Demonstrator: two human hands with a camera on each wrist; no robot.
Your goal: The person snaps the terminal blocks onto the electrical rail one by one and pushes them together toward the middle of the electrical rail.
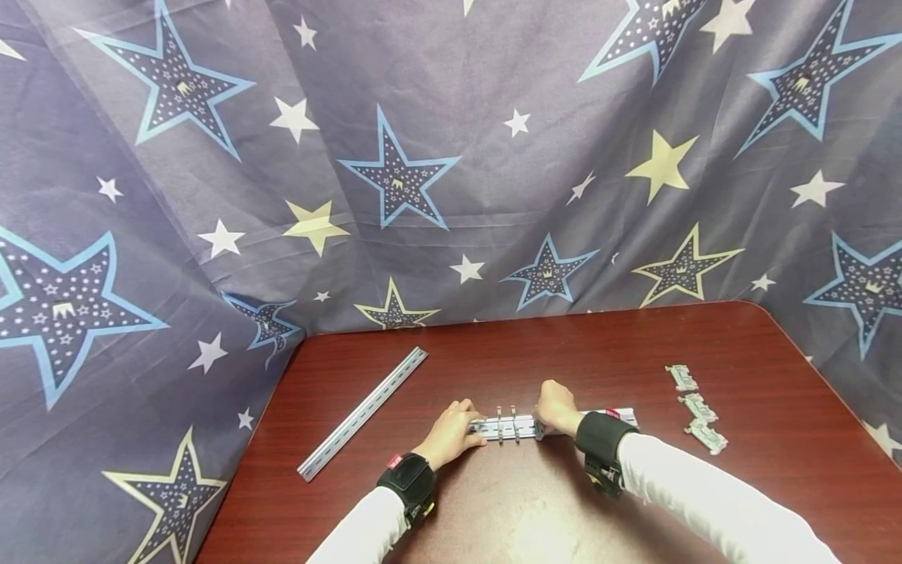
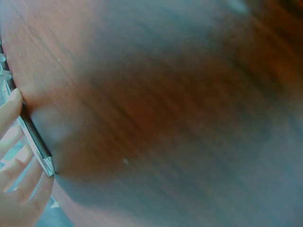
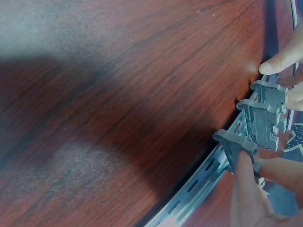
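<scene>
A slotted metal DIN rail (image 1: 527,428) lies crosswise on the table in front of the person. The left hand (image 1: 451,433) grips its left end, thumb on the near edge and fingers along the far side. Two grey DIN rail clips (image 3: 270,94) (image 3: 259,124) stand upright on the rail, side by side near the left hand. In the right wrist view, the right hand (image 3: 248,194) pinches a third grey clip (image 3: 231,144), which sits tilted at the rail a short way from the other two. The fingers partly hide this clip's lower end.
A longer slotted rail (image 1: 362,415) lies diagonally at the left of the reddish-brown table (image 1: 564,345). Three loose pale clips (image 1: 698,407) lie in a row on the right. A star-patterned curtain (image 1: 437,258) hangs behind the table's back edge.
</scene>
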